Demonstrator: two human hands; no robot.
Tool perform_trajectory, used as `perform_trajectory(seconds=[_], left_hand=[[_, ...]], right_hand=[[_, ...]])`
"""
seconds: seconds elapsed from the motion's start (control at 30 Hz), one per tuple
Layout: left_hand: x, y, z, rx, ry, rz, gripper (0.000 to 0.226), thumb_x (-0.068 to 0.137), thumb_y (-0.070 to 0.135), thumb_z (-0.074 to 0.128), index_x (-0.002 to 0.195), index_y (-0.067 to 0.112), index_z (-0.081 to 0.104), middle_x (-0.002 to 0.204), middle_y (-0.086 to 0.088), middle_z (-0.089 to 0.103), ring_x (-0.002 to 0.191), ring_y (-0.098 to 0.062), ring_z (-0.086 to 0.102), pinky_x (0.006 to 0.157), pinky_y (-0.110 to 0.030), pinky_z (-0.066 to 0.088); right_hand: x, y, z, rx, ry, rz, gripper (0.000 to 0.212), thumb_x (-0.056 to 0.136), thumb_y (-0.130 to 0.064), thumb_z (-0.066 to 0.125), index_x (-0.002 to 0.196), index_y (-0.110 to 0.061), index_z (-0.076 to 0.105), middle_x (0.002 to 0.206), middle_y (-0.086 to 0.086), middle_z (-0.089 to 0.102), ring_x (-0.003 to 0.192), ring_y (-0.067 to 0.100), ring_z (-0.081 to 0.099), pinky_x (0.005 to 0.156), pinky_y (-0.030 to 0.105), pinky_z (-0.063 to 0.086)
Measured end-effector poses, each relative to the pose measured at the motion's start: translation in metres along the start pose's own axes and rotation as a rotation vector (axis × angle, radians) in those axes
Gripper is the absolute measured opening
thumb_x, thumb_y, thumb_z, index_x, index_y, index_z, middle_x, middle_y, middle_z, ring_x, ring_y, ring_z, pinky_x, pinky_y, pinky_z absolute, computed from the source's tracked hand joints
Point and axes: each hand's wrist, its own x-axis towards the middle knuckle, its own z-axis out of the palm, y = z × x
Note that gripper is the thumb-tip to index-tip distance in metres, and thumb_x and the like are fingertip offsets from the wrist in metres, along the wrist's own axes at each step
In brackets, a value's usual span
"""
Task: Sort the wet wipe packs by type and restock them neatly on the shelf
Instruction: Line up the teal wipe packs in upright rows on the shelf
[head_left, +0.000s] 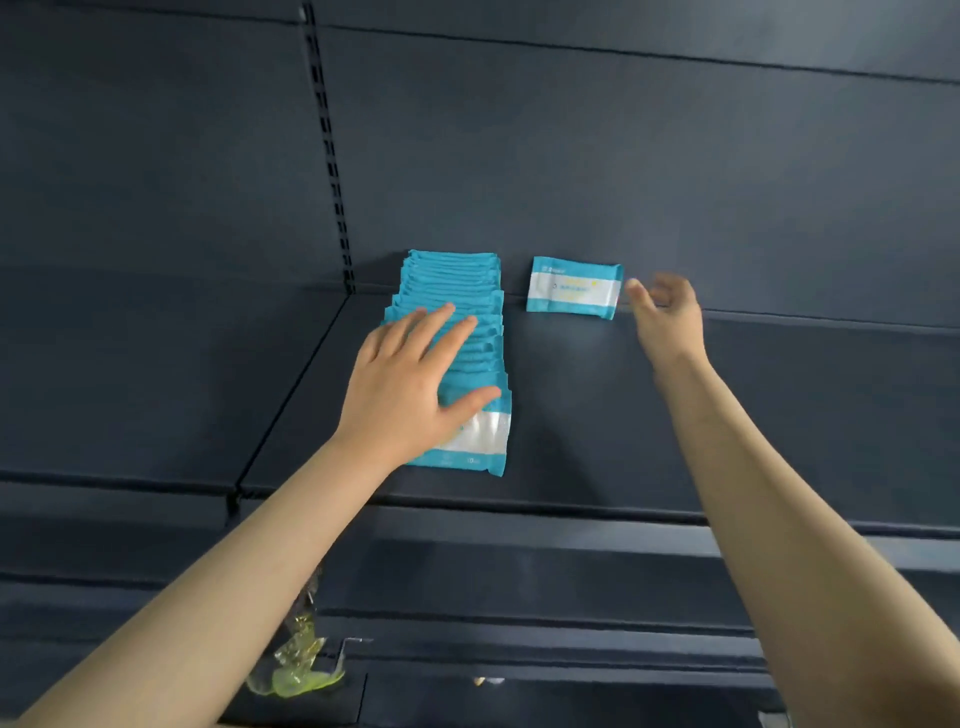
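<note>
A row of packs (457, 353) runs front to back at centre frame on the dark shelf (779, 415). The left hand (410, 384) lies flat on the row, fingers spread, gripping nothing. A single pack (574, 287) stands against the back wall, just right of the row. The right hand (667, 306), blurred, is loosely open just beside the pack's right edge, empty. Bare shelf stretches to the right, with the front lip below.

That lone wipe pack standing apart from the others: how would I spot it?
Look at the dark shelf, along its back wall. Right of the long blue row of packs stands a single pack, upright, label facing out, beside the right hand.
</note>
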Motion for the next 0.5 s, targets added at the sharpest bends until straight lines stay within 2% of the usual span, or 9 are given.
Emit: perform_trajectory(seconds=[0.13,0.23,0.33,0.43,0.5], left_hand=[[0.011,0.005,-0.027,-0.325,-0.042,-0.082,0.071,0.090,0.066,0.034,0.146,0.024,0.043,0.153,0.001,0.041,0.141,-0.022,0.036,0.114,-0.042,0.030],[0.016,0.022,-0.050,-0.674,-0.074,-0.170,0.058,0.097,0.052,0.047,0.148,0.026,0.039,0.155,0.007,0.036,0.143,-0.012,0.029,0.116,-0.031,0.022],[0.016,0.048,-0.070,-0.963,-0.129,-0.248,0.051,0.098,0.045,0.050,0.145,0.027,0.042,0.151,0.008,0.040,0.138,-0.009,0.035,0.110,-0.024,0.026],[0.010,0.081,-0.076,-1.134,-0.249,-0.275,0.050,0.097,0.048,0.050,0.144,0.028,0.046,0.148,0.009,0.045,0.135,-0.011,0.042,0.112,-0.031,0.032],[0.001,0.108,-0.076,-1.206,-0.325,-0.269,0.050,0.097,0.048,0.050,0.144,0.029,0.046,0.148,0.010,0.046,0.132,-0.008,0.044,0.109,-0.028,0.033]], right_hand=[[-0.069,-0.033,-0.030,0.112,0.094,0.021,0.047,0.096,-0.042,0.058,0.137,-0.022,0.051,0.129,-0.008,0.055,0.112,0.006,0.051,0.091,0.025,0.037],[-0.121,-0.050,-0.054,0.158,0.154,0.039,0.049,0.097,-0.045,0.056,0.140,-0.024,0.049,0.133,-0.009,0.053,0.118,0.007,0.051,0.098,0.030,0.040],[-0.167,-0.057,-0.086,0.196,0.218,0.059,0.043,0.097,-0.047,0.055,0.136,-0.029,0.051,0.132,-0.010,0.053,0.123,0.009,0.052,0.108,0.036,0.043],[-0.205,-0.052,-0.124,0.223,0.291,0.088,0.041,0.096,-0.050,0.055,0.134,-0.034,0.050,0.130,-0.013,0.052,0.126,0.011,0.051,0.111,0.039,0.041],[-0.227,-0.041,-0.150,0.209,0.350,0.112,0.044,0.096,-0.052,0.054,0.136,-0.034,0.049,0.131,-0.012,0.051,0.127,0.013,0.050,0.111,0.041,0.040]])
